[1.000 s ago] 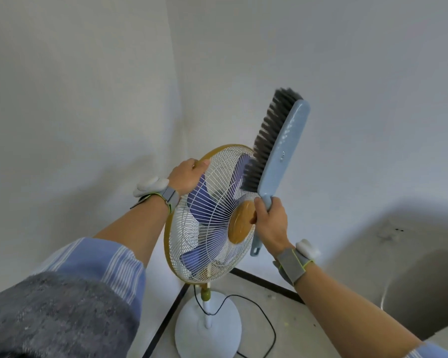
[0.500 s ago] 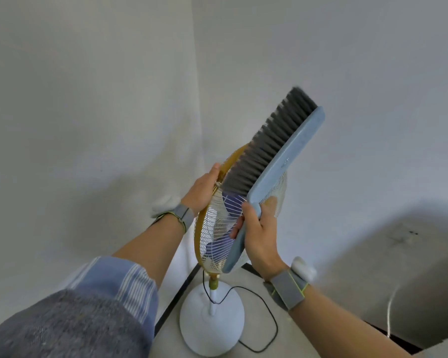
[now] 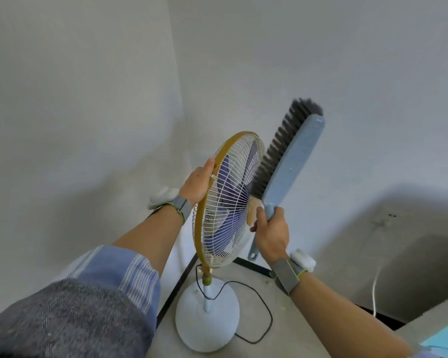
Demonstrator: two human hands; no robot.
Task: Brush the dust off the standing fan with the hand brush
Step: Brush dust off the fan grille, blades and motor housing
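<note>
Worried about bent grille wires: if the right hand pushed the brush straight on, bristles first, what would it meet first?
Probably the fan's white front grille; the brush bristles in the right hand already face it.

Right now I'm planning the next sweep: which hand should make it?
Right hand: it grips the hand brush, bristles beside the fan grille. The left hand steadies the rim.

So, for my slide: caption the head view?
Right hand sweeps blue hand brush across yellow-rimmed standing fan, left hand steadying.
</note>
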